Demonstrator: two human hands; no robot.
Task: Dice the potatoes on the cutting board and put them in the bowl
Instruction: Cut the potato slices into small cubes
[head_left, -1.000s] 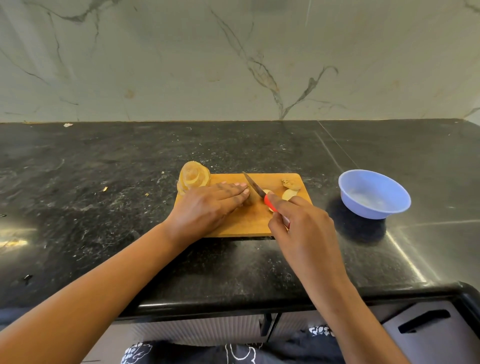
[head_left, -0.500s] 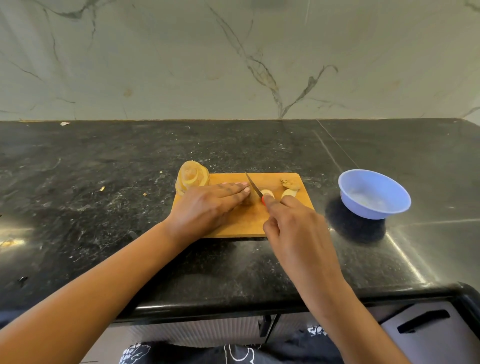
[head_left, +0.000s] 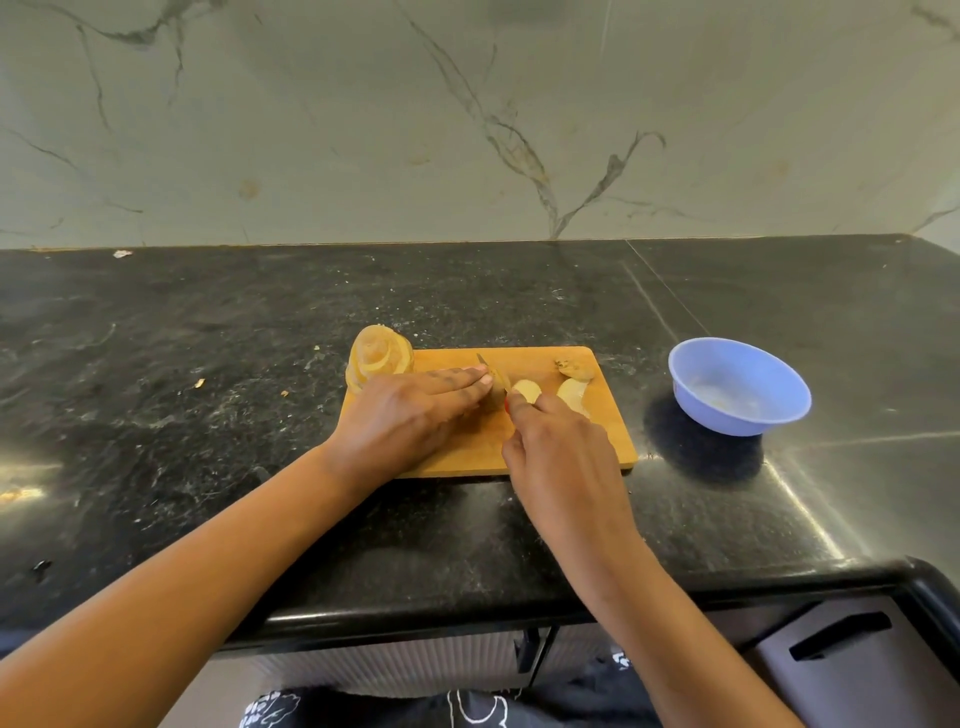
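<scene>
A wooden cutting board (head_left: 561, 358) lies on the black counter. My left hand (head_left: 410, 415) rests flat on a potato piece (head_left: 497, 396), fingers straight, and hides most of it. My right hand (head_left: 561, 457) grips a red-handled knife (head_left: 488, 370); its blade slants down into the potato right beside my left fingertips. A cut slice (head_left: 527, 391) lies just right of the blade, and two more pieces (head_left: 574, 370) sit near the board's far right corner. A pile of peeled potato (head_left: 378, 357) stands at the board's far left corner. The blue bowl (head_left: 737, 387) stands to the right of the board.
The black stone counter (head_left: 208, 415) has small scraps scattered on its left part. A marble wall rises behind it. The counter's front edge runs below my forearms, with cabinet drawers and a black handle (head_left: 839, 634) underneath at the right.
My right hand has moved left and forward with the knife. The blade has come down into the potato at my left fingertips, and the red handle is now almost hidden.
</scene>
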